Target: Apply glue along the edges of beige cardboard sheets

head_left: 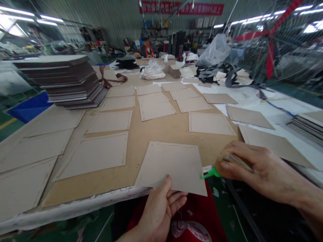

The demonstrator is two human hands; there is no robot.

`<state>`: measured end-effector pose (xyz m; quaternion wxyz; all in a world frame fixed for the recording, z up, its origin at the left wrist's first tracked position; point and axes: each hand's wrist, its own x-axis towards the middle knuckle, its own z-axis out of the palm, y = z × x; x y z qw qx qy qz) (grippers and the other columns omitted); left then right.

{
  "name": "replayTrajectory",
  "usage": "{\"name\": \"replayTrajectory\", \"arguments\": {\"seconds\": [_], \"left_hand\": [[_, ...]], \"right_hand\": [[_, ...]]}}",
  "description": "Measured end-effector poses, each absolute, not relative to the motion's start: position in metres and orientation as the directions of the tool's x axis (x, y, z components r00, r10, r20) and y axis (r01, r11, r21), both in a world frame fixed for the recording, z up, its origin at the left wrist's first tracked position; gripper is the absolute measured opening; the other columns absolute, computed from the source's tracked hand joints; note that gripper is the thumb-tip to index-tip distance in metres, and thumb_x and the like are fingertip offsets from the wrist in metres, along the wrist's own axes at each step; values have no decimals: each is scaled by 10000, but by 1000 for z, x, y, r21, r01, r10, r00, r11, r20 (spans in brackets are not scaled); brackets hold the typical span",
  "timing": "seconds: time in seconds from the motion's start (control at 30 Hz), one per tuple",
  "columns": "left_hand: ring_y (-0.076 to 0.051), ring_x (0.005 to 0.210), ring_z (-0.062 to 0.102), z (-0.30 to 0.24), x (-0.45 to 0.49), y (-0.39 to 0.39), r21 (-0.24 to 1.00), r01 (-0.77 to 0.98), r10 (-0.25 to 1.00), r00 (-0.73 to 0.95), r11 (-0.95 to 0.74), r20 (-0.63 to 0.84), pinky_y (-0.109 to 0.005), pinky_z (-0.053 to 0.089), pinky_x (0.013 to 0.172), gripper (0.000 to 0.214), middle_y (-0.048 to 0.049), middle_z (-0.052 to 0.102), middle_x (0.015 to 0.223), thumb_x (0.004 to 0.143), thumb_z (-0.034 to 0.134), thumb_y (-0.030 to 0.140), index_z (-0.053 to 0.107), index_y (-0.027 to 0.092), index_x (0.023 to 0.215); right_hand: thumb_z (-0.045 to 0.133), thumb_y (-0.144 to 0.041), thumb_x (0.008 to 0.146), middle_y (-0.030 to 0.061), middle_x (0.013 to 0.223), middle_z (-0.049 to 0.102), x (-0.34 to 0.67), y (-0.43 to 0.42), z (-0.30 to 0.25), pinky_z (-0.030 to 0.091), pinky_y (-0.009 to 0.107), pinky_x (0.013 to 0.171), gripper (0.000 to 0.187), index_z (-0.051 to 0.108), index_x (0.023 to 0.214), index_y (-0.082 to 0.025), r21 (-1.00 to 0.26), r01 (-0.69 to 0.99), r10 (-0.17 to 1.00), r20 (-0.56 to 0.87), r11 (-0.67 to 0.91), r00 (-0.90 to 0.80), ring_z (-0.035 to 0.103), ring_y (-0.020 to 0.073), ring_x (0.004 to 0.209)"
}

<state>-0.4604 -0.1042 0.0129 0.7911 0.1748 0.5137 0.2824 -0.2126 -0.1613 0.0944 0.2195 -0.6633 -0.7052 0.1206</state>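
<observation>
My left hand (164,208) grips the near edge of a greyish-beige cardboard sheet (173,164), thumb on top and fingers underneath. The sheet overhangs the table's front edge, and a thin glossy line of glue runs near its far edge. In my right hand (249,168) is a squeeze glue bottle (227,164) with a green nozzle, held on its side. The green tip touches or hovers just over the sheet's right edge; I cannot tell which. Similar sheets, such as one cardboard panel (96,154), lie around on the table, several with glossy lines along their edges.
A tall stack of dark boards (68,80) stands at the left of the table (161,129). Dark fabric scraps (222,74) and a clear plastic bag (214,50) lie at the back right, near a fan with red blades (270,50). A person (147,47) sits at the far end.
</observation>
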Motion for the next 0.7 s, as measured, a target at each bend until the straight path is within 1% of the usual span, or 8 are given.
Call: {"name": "replayTrajectory", "arguments": {"seconds": [0.1,0.23,0.3,0.37,0.53,0.6,0.7], "left_hand": [[-221,801,703,13,-461,-104,567,-271,628,320,778,-709,-298,590,688,347,-202,697,1042,900,583,332,560,88,1146],[-221,795,703,12,-461,-105,572,-277,636,319,772,-703,-302,590,692,340,-204,703,1018,901,583,335,566,83,1128],[-220,802,704,11,-461,-105,572,-278,636,321,771,-702,-301,591,700,337,-200,705,1018,900,586,335,566,85,1125],[-221,811,705,11,-461,-106,570,-285,637,320,771,-701,-299,592,702,337,-195,705,1028,898,589,332,564,90,1130],[-224,812,708,11,-459,-104,558,-297,632,325,775,-704,-304,596,700,327,-188,707,1029,901,587,320,558,95,1136],[-223,815,708,10,-459,-104,551,-297,625,329,780,-708,-302,597,696,318,-189,707,1027,902,587,318,561,95,1128],[-226,818,710,9,-460,-104,547,-305,626,328,779,-708,-302,598,692,306,-187,707,1027,902,589,319,565,101,1116]], "right_hand": [[486,-450,947,5,837,591,-202,-135,92,404,307,657,262,586,854,-226,-399,912,981,192,94,-18,559,173,740],[493,-429,923,19,816,591,-196,-112,93,384,309,658,263,594,829,-205,-297,950,956,293,95,-4,556,186,732],[497,-427,924,17,814,585,-197,-112,94,381,308,658,261,591,828,-204,-278,954,953,301,108,-20,553,184,729],[505,-423,930,11,827,582,-201,-121,95,385,308,662,245,584,842,-208,-295,947,962,271,125,-42,552,178,737],[480,-429,973,19,866,580,-217,-163,97,410,322,653,239,570,882,-227,-402,906,983,170,135,-71,558,183,750],[479,-424,980,20,898,586,-224,-180,96,429,323,657,210,576,920,-248,-439,887,984,164,141,-75,566,192,779],[501,-396,976,14,991,591,-229,-200,91,464,327,717,133,586,1007,-299,-491,859,980,190,147,-59,572,213,876]]}}
